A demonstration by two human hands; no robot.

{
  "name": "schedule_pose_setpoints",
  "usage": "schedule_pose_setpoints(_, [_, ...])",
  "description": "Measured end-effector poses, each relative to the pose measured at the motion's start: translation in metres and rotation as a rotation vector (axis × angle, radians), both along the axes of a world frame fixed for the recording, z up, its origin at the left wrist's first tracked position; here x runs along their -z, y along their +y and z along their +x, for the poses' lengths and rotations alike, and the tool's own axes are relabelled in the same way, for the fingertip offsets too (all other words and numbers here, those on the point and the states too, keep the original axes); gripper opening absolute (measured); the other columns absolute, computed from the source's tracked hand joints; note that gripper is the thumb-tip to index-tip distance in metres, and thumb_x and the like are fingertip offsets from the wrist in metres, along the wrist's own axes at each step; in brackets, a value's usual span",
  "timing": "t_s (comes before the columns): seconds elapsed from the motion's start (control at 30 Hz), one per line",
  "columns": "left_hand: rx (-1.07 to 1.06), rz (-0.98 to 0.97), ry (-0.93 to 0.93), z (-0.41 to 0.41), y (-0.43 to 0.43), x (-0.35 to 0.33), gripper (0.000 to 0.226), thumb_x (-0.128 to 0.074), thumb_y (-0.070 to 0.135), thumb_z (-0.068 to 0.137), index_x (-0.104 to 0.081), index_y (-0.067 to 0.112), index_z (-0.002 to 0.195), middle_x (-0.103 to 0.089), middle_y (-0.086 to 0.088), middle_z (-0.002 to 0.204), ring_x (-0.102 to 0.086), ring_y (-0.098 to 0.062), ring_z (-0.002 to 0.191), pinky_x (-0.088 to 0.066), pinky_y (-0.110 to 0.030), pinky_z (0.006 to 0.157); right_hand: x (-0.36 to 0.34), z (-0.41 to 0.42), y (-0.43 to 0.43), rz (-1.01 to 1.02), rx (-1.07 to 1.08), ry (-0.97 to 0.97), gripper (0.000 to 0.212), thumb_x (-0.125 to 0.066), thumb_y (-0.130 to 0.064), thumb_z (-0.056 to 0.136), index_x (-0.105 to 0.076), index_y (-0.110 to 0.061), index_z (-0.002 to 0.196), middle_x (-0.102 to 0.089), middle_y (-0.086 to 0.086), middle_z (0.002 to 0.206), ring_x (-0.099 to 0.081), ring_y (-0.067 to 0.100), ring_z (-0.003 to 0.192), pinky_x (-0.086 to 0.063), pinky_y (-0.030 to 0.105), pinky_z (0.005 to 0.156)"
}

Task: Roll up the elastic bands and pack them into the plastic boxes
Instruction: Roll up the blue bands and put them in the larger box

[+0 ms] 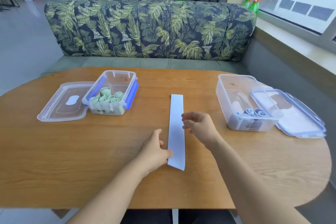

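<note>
Head view: the main risk, as I judge it, is a skewed or loose first turn. The long flat pale blue elastic band [176, 129] lies stretched out on the oval wooden worktop [109, 178], and only one side of its near end is under control. If rolling starts from that corner alone, the roll may run crooked. It may also spring open once released, since this stretchy strip likely pushes back. A slack roll might not sit among the pale blue rolls [254, 112] in the clear plastic box [236, 89], well off to the right of the right hand's fingers.

The left hand [154, 151] lies low on the worktop. Its fingers [168, 153] are fairly straight and held together, and their tips touch the band's left edge at the near end. The thumb stands apart and nothing looks pinched. The right hand [200, 123] hovers over the band's right edge, about midway along it. Its fingers [187, 118] are loosely curled and slightly spread, blurred, and hold nothing.

Beyond and left of the left fingers stands a second clear box with blue clips [131, 96], holding pale green rolls [107, 96]. Its loose lid [60, 111] lies beside it
</note>
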State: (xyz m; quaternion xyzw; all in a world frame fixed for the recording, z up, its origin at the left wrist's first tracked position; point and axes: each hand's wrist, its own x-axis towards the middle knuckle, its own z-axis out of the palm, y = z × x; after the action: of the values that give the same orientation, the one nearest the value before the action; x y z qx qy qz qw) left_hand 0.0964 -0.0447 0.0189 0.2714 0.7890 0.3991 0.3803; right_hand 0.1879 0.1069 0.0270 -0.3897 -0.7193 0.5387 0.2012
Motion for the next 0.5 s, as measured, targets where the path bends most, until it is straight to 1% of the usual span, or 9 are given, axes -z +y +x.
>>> schedule_pose_setpoints(0.03, [-0.012, -0.003, 0.013, 0.002, -0.002, 0.0, 0.08, -0.063, 0.009, 0.083, -0.024, 0.028, 0.149, -0.045, 0.0, 0.123, -0.062, -0.014, 0.07, -0.058, -0.036, 0.079, 0.003, 0.008, -0.008, 0.002, -0.019, -0.003, 0.022, -0.056, -0.003, 0.087, -0.069, -0.012, 0.103, -0.071, 0.007, 0.1, -0.069, 0.015, 0.08, -0.049, 0.021, 0.064])
schedule_pose_setpoints(0.1, [-0.028, -0.005, 0.024, 0.006, -0.006, 0.001, 0.079, -0.063, 0.008, 0.082, -0.024, 0.028, 0.148, -0.046, 0.0, 0.123, -0.06, -0.013, 0.066, -0.058, -0.033, 0.076, 0.007, 0.023, -0.024, -0.004, -0.052, -0.01, 0.017, -0.06, -0.004, 0.085, -0.071, -0.014, 0.094, -0.072, 0.008, 0.096, -0.067, 0.015, 0.08, -0.051, 0.02, 0.064])
schedule_pose_setpoints(0.17, [-0.057, 0.006, 0.008, 0.011, -0.007, 0.002, 0.077, -0.062, 0.007, 0.084, -0.025, 0.026, 0.148, -0.046, -0.001, 0.123, -0.059, -0.012, 0.065, -0.056, -0.028, 0.071, 0.011, 0.038, -0.04, 0.005, -0.068, -0.021, 0.016, -0.062, -0.004, 0.084, -0.072, -0.015, 0.088, -0.073, 0.008, 0.093, -0.066, 0.018, 0.08, -0.054, 0.026, 0.071])
schedule_pose_setpoints(0.23, [-0.112, 0.036, -0.038, 0.016, -0.008, 0.003, 0.073, -0.062, 0.005, 0.084, -0.028, 0.023, 0.147, -0.047, -0.002, 0.122, -0.059, -0.012, 0.065, -0.054, -0.024, 0.062, 0.013, 0.053, -0.054, 0.013, -0.09, -0.021, 0.017, -0.063, -0.002, 0.082, -0.072, -0.016, 0.087, -0.072, 0.006, 0.089, -0.064, 0.018, 0.074, -0.054, 0.032, 0.071])
schedule_pose_setpoints(0.27, [-0.15, 0.056, -0.074, 0.019, -0.008, 0.003, 0.071, -0.061, 0.003, 0.084, -0.03, 0.021, 0.146, -0.047, -0.003, 0.12, -0.06, -0.011, 0.064, -0.051, -0.021, 0.057, 0.013, 0.061, -0.062, 0.003, -0.114, -0.014, 0.018, -0.064, -0.002, 0.08, -0.071, -0.016, 0.089, -0.071, 0.004, 0.086, -0.062, 0.015, 0.069, -0.052, 0.032, 0.067])
schedule_pose_setpoints(0.3, [-0.186, 0.074, -0.11, 0.022, -0.008, 0.003, 0.069, -0.061, 0.002, 0.084, -0.032, 0.019, 0.144, -0.047, -0.003, 0.118, -0.061, -0.01, 0.063, -0.048, -0.019, 0.053, 0.014, 0.067, -0.068, -0.002, -0.138, -0.01, 0.019, -0.066, -0.003, 0.078, -0.071, -0.018, 0.09, -0.069, 0.0, 0.084, -0.06, 0.01, 0.065, -0.049, 0.026, 0.062])
schedule_pose_setpoints(0.33, [-0.216, 0.089, -0.141, 0.024, -0.008, 0.004, 0.068, -0.06, 0.0, 0.083, -0.034, 0.018, 0.143, -0.047, -0.003, 0.116, -0.063, -0.011, 0.065, -0.045, -0.019, 0.051, 0.016, 0.072, -0.073, 0.026, -0.156, -0.017, 0.021, -0.069, -0.006, 0.076, -0.07, -0.02, 0.091, -0.066, -0.004, 0.086, -0.058, 0.005, 0.068, -0.045, 0.02, 0.065])
schedule_pose_setpoints(0.43, [-0.251, 0.11, -0.184, 0.029, -0.008, 0.005, 0.064, -0.061, 0.0, 0.082, -0.039, 0.016, 0.14, -0.049, -0.003, 0.114, -0.068, -0.019, 0.08, -0.044, -0.02, 0.052, 0.027, 0.082, -0.084, 0.34, -0.149, -0.107, 0.021, -0.074, -0.013, 0.074, -0.067, -0.026, 0.089, -0.059, -0.018, 0.092, -0.05, -0.001, 0.093, -0.035, 0.007, 0.075])
schedule_pose_setpoints(0.5, [-0.23, 0.105, -0.153, 0.032, -0.01, 0.006, 0.062, -0.061, 0.001, 0.082, -0.041, 0.017, 0.138, -0.049, -0.003, 0.117, -0.068, -0.019, 0.084, -0.048, -0.023, 0.056, 0.034, 0.084, -0.085, 0.471, -0.134, -0.105, 0.016, -0.074, -0.016, 0.077, -0.068, -0.029, 0.084, -0.06, -0.018, 0.089, -0.049, 0.001, 0.093, -0.037, 0.012, 0.078])
